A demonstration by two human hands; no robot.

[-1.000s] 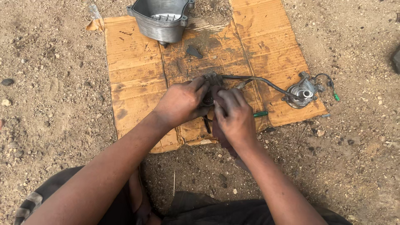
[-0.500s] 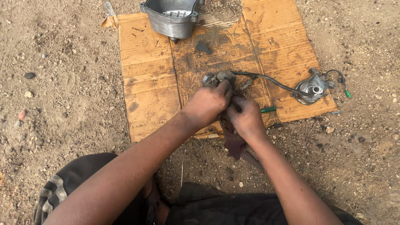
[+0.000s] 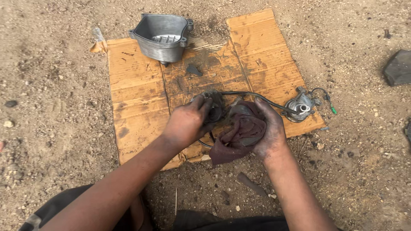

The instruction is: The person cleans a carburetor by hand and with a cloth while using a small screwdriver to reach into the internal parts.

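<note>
My left hand (image 3: 188, 124) grips a small dark round engine part (image 3: 215, 105) over the greasy cardboard sheet (image 3: 137, 98). My right hand (image 3: 269, 130) holds a dark maroon rag (image 3: 239, 132) bunched against that part. A black cable (image 3: 257, 97) runs from the part to a small metal pump-like piece (image 3: 301, 107) with a green-tipped wire (image 3: 332, 108), lying at the cardboard's right edge. Both hands are blackened with grease.
A grey cast-metal cover (image 3: 162, 37) stands open side up at the cardboard's far edge. A dark scrap (image 3: 194, 69) lies on the cardboard. Sandy, pebbly ground surrounds it, with a dark stone (image 3: 399, 67) at the right and a dark strip (image 3: 252, 185) near me.
The rag has come up into my right hand and now shows spread beside the part. My hands have parted slightly, and the camera view has shifted.
</note>
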